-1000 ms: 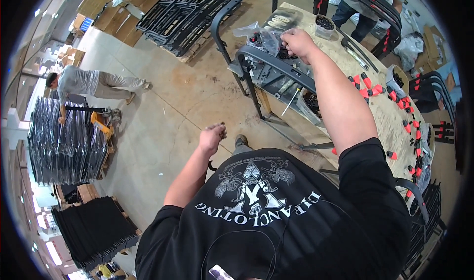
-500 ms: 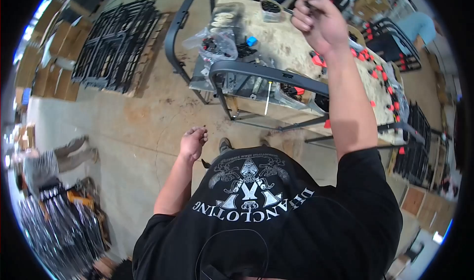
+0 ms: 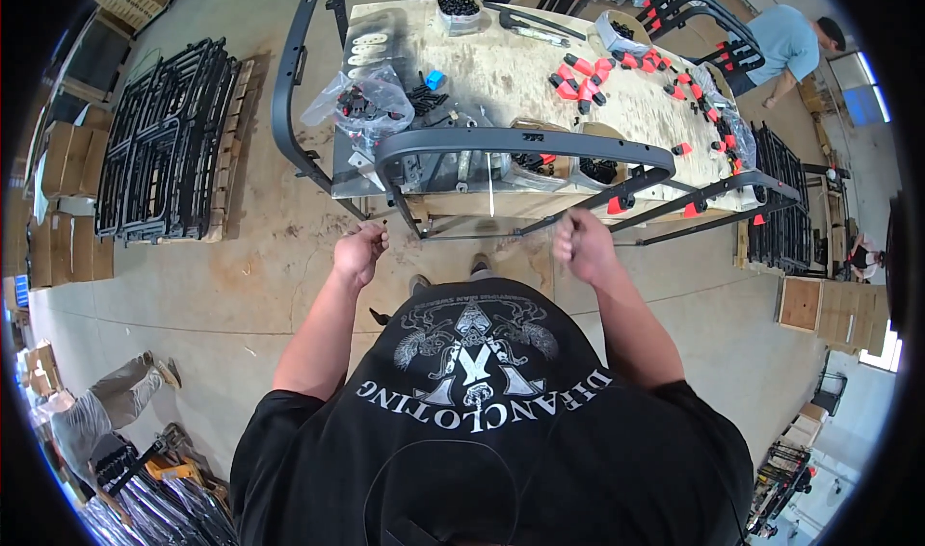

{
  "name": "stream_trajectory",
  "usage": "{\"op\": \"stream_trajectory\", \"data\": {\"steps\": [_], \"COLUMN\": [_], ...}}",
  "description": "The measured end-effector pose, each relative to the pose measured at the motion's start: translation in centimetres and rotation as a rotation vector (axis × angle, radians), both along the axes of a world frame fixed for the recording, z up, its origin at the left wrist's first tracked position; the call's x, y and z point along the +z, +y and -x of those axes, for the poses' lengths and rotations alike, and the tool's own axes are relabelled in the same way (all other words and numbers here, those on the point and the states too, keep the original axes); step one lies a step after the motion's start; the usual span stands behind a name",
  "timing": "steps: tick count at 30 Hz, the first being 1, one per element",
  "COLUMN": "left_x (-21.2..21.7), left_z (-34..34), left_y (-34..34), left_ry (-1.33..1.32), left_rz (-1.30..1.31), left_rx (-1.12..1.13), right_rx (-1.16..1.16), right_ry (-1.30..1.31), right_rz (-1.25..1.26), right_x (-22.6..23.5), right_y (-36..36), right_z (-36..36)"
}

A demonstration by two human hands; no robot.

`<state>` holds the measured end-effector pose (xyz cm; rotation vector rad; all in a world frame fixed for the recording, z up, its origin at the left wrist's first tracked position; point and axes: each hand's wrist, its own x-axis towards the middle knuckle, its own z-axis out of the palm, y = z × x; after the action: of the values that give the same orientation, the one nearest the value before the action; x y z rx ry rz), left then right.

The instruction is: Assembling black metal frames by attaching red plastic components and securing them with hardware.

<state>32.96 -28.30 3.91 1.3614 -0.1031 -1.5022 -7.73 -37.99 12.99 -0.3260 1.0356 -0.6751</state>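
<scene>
Blk part prob. in L grip

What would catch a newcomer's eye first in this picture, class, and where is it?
Probably the bright red-and-black pieces scattered over the right half of the wooden table. Next, the dark curved metal frame, whose bar crosses the picture along the table's near side. Below it, the person's left hand and right hand are held apart over the floor.
</scene>
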Motion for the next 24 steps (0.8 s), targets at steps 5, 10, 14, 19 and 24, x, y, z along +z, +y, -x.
{"op": "stream_trajectory", "data": {"steps": [5,10,14,19,24], "left_x": [0.9,1.5,2.1,2.2,1.7], "left_z": [2.8,4.8,5.7,6.7,5.9], "left_y": [0.6,2.4,4.3,5.9,5.7], "left_ry": [0.025,0.042,0.035,0.0,0.021], "left_rz": [-0.019,-0.02,-0.019,-0.059,-0.08], "left_rx": [0.075,0.151,0.261,0.296,0.333], "right_rx": [0.517,0.805,1.006,1.259,1.124], "right_ry": [1.249,1.514,1.526,1.494,1.354], "right_rz": [1.102,1.375,1.157,1.222,1.008], "right_x": [-3.6,-8.3,-7.4,-5.2,-0.6], "right_y": [-10.2,-16.8,-18.0,-19.0,-18.5], "right_z": [-2.9,-1.5,-2.5,-3.2,-2.6]}}
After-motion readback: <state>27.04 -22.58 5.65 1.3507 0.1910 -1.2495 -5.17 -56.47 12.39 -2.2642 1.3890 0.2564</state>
